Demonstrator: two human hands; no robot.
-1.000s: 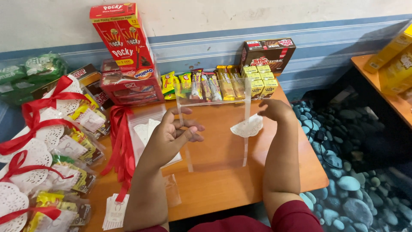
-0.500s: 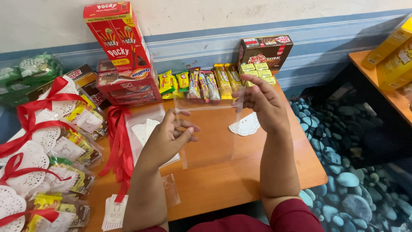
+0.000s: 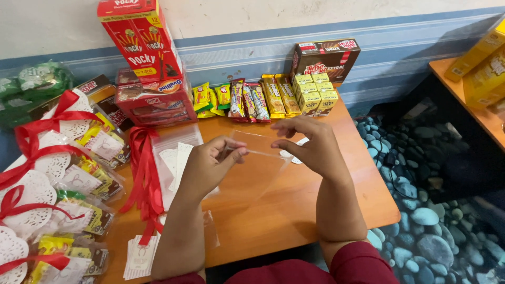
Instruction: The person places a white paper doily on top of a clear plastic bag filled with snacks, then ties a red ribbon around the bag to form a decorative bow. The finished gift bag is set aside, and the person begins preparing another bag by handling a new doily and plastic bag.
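Both my hands hold a clear plastic bag above the orange wooden table. My left hand pinches its top edge on the left side. The fingers of my right hand pinch the same edge on the right. The bag hangs flat and see-through between them, and I see nothing inside it. A white paper doily lies on the table just behind my right hand, mostly hidden by it.
A row of wrapped snack bars and small yellow boxes lines the wall. Red snack boxes stand at the back left. Red ribbons, spare clear bags and filled, ribbon-tied gift bags crowd the left side. Paper tags lie near the front edge.
My right hand left the white doily on the table and came up to the clear bag. Both hands now hold the bag's top edge, closer together.
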